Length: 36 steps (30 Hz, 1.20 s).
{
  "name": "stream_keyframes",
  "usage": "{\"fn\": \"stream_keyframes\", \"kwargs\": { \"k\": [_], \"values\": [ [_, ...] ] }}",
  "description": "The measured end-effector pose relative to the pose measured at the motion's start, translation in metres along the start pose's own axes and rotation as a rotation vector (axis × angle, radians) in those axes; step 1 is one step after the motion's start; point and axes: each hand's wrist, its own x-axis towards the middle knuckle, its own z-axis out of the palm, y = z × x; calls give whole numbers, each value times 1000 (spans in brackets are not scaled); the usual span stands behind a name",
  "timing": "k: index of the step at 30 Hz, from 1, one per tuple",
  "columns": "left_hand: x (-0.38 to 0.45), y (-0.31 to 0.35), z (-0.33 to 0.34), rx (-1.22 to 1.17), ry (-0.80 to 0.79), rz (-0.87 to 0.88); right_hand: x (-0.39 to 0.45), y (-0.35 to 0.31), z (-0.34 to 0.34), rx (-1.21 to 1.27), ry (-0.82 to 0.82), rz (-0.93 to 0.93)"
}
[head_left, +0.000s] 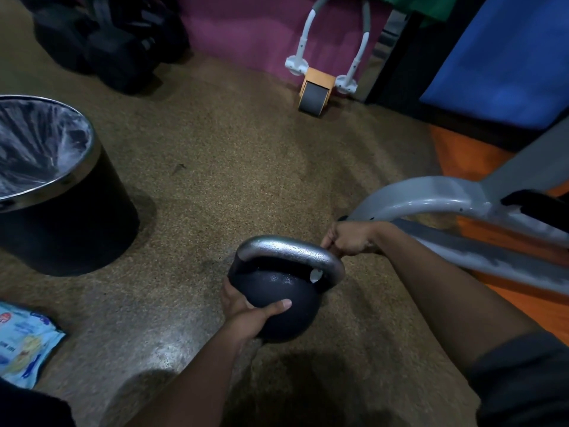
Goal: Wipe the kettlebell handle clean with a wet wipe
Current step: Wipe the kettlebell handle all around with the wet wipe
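Note:
A dark kettlebell (277,303) with a silver handle (289,251) stands tilted on the speckled floor. Water droplets cover the handle and the top of the ball. My left hand (249,309) cups the ball from the near left side, thumb across its front. My right hand (348,238) is closed at the handle's far right end, fingers pinched against the metal. A small white scrap of wet wipe (315,275) shows under the handle's right leg; the rest of it is hidden behind the handle and my fingers.
A black bin (61,229) with a plastic liner stands at the left. A pack of wet wipes (24,343) lies at the lower left. A grey machine frame (431,195) runs close behind my right hand. An ab roller (317,87) leans on the far wall; black bags (117,47) lie far left.

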Motion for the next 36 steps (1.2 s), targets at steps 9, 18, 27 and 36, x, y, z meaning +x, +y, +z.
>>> {"fn": "stream_keyframes", "kwargs": {
  "k": [9,18,27,36],
  "values": [
    [0,0,-1,16,3,-5,2,3,5,-96,34,-48],
    [0,-1,1,-24,10,-15,-21,16,17,106,139,-147],
    [-1,2,0,-23,7,5,-43,40,41,452,412,-203],
    [-2,3,1,-46,3,20,-55,40,94,823,788,-166]
  ]
}}
